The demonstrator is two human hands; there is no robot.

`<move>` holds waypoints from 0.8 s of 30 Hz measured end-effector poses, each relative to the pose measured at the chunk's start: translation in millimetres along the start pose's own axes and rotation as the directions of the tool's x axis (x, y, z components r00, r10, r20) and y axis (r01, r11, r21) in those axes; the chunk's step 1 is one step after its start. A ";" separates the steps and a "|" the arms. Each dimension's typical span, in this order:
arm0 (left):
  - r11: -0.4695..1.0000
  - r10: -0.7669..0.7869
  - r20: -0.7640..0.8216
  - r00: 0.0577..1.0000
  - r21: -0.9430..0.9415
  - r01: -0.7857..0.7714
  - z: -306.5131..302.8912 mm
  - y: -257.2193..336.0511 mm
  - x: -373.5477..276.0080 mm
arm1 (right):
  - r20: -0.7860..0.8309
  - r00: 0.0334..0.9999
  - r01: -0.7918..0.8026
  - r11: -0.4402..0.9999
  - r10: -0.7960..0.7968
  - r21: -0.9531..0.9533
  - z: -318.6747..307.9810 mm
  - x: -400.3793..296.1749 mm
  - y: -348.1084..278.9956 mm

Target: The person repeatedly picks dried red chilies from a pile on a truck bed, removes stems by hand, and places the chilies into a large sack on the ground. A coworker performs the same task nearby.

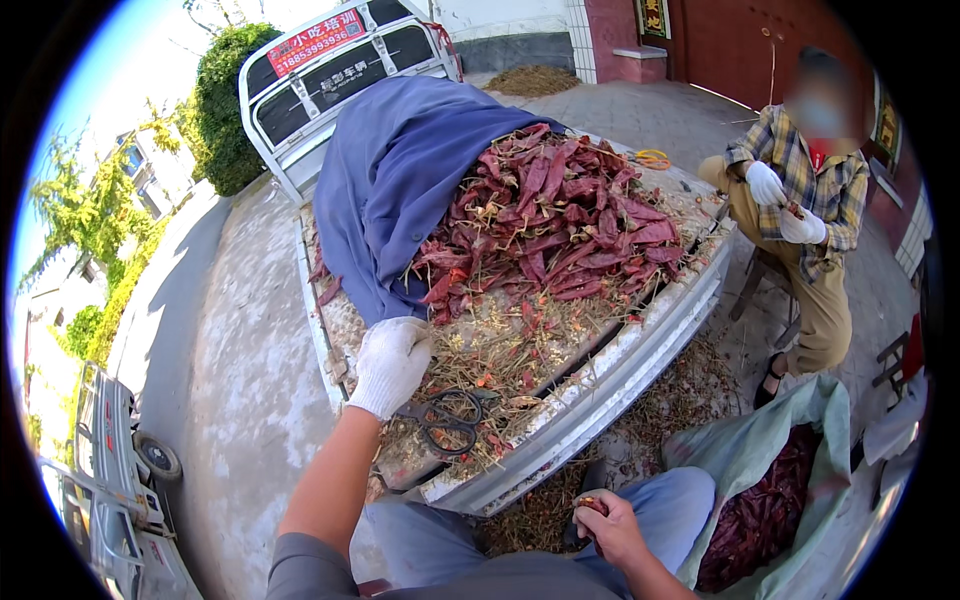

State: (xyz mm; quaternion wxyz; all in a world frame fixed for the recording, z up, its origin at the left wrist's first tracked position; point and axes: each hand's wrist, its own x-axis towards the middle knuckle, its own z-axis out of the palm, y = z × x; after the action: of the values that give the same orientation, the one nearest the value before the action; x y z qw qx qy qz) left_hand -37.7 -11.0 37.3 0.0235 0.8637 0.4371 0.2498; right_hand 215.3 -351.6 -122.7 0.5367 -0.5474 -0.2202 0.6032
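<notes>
My left hand point(391, 366), in a white knit glove, is closed at the lower corner of a blue cloth garment point(416, 180). The fabric's folds run down to the fingers, which hide the corner itself. This garment covers the far left of a heap of dried red chili peppers point(547, 210) on a truck bed point(487, 315). Bare and low over my lap, my right hand point(616, 529) holds a dried red chili pepper point(593, 505), partly hidden by the fingers. Black-handled scissors point(455, 421) lie on the bed close to my left wrist, among stems and seeds.
The bed's metal rim point(592, 409) runs before my knees. A green woven sack point(814, 409) of dried chilies point(757, 510) stands at my right. Beyond it sits a person point(810, 202) with white gloves, holding something small. Orange-handled scissors point(651, 159) lie at the bed's far edge.
</notes>
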 end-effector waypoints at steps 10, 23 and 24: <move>0.986 0.069 0.134 0.989 -0.159 -0.047 -36.2 49.1 -78.0 | 0.101 0.991 0.087 0.995 -0.082 -0.049 15.9 -4.8 7.6; 0.924 0.293 0.272 0.917 -0.326 -0.198 -25.0 84.6 -160.3 | 0.131 0.991 0.039 0.996 -0.029 -0.078 32.8 -14.4 -1.7; 0.942 0.265 0.360 0.895 -0.294 -0.161 -30.0 88.6 -161.3 | 0.137 0.990 0.029 0.997 -0.019 -0.072 36.3 -13.8 -5.2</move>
State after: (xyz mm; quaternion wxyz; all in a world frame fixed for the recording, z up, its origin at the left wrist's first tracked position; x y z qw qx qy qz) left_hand -65.0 -194.6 20.1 0.1949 0.9287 0.2891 0.1263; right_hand 182.4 -350.4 -101.5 0.5070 -0.5216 -0.2852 0.6241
